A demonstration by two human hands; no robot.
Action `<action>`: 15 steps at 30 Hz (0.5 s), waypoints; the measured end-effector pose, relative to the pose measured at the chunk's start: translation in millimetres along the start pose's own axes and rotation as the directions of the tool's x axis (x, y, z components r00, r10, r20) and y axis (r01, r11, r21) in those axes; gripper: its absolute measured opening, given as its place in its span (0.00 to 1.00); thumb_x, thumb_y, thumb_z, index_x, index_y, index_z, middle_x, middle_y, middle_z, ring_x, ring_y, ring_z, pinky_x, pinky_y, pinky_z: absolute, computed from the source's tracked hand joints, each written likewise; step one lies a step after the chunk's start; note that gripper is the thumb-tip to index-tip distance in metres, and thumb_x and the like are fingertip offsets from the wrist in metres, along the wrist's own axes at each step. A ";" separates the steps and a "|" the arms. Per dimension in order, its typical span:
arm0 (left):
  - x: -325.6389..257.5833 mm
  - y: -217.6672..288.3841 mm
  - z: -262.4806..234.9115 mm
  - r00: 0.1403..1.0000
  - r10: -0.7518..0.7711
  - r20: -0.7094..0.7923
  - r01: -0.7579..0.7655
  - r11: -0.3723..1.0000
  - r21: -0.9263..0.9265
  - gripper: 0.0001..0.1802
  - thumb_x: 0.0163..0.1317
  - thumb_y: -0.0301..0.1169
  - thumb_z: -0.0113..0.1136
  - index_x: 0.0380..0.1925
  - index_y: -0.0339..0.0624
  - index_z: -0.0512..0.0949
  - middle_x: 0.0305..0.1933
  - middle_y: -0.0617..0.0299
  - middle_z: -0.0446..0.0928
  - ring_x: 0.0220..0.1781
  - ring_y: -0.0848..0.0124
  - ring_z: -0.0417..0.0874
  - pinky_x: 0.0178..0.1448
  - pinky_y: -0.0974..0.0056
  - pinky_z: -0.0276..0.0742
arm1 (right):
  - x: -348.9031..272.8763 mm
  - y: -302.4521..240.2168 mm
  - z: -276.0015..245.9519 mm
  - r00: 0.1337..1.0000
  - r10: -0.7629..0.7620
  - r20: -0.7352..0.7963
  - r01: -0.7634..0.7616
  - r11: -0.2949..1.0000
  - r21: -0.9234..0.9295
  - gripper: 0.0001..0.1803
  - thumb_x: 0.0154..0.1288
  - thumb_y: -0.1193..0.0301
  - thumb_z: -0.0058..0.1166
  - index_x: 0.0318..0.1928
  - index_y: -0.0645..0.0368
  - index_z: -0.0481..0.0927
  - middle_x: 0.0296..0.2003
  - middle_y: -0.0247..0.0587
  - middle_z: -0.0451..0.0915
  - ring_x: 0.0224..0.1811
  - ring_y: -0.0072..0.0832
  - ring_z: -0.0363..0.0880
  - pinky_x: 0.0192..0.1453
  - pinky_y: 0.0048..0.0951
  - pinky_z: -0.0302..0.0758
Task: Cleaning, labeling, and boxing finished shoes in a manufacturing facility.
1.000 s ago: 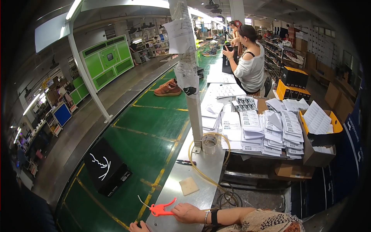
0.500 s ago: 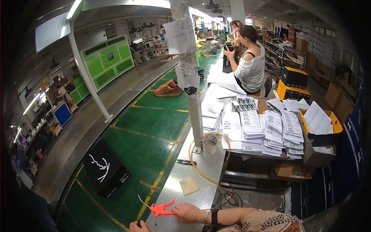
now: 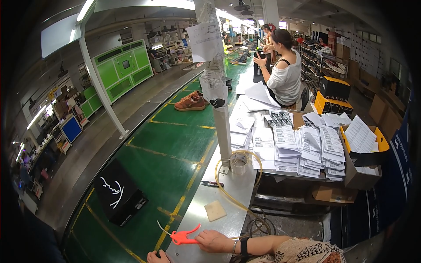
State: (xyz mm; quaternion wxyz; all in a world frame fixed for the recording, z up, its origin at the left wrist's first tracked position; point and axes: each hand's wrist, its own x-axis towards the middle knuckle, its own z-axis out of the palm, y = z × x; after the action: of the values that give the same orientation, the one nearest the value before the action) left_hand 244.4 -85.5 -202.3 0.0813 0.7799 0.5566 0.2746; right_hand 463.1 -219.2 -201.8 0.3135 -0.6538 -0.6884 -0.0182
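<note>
Here, right hand around orange air gun.

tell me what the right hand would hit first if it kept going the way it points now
The right hand points leftward along the metal bench edge, holding the orange plastic air blow gun. Beyond the gun's thin nozzle lies green conveyor belt, then probably the black shoebox, though depth is unclear.

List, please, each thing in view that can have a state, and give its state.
orange air gun: lying on the steel ledge, gripped by the right hand
left hand: at the ledge's edge, holding nothing visible
black shoebox: closed, on the green belt
brown shoes: upright on the belt
tape roll: lying flat
yellow hose: looped, slack
</note>
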 end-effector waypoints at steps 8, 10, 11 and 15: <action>4.6 3.4 4.8 1.000 0.006 0.011 -0.006 1.000 0.006 0.21 0.57 0.44 0.57 0.35 0.33 0.78 0.40 0.46 0.77 0.46 0.51 0.75 0.53 0.53 0.68 | 1.0 8.2 1.3 1.000 0.009 0.014 -0.009 1.000 -0.009 0.09 0.53 0.69 0.53 0.35 0.57 0.72 0.25 0.39 0.72 0.29 0.36 0.74 0.33 0.35 0.72; 6.0 3.0 7.6 1.000 0.000 0.012 0.000 1.000 -0.007 0.21 0.57 0.44 0.57 0.34 0.33 0.78 0.41 0.46 0.77 0.46 0.51 0.75 0.53 0.53 0.68 | 1.5 10.9 2.4 1.000 0.006 0.011 -0.006 1.000 -0.007 0.09 0.54 0.69 0.53 0.35 0.57 0.72 0.26 0.39 0.72 0.29 0.36 0.74 0.33 0.35 0.72; 6.6 3.7 8.2 1.000 -0.001 0.012 0.001 1.000 -0.007 0.21 0.57 0.44 0.57 0.34 0.33 0.78 0.41 0.46 0.77 0.46 0.51 0.75 0.53 0.53 0.68 | 2.0 12.1 2.7 1.000 0.003 0.008 -0.003 1.000 -0.004 0.09 0.54 0.69 0.53 0.35 0.57 0.72 0.26 0.39 0.72 0.29 0.36 0.74 0.33 0.35 0.72; 6.8 6.6 10.7 1.000 -0.010 0.002 0.010 1.000 -0.003 0.20 0.57 0.44 0.57 0.35 0.34 0.79 0.41 0.46 0.77 0.47 0.51 0.75 0.54 0.53 0.68 | 2.5 14.0 0.9 1.000 0.013 0.025 -0.013 1.000 -0.010 0.09 0.54 0.69 0.53 0.36 0.57 0.72 0.26 0.40 0.72 0.30 0.36 0.74 0.33 0.35 0.72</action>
State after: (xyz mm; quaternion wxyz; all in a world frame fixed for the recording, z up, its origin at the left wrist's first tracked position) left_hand 257.0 -79.8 -206.1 0.0844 0.7772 0.5599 0.2743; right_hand 475.6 -214.5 -206.7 0.3016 -0.6600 -0.6879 -0.0114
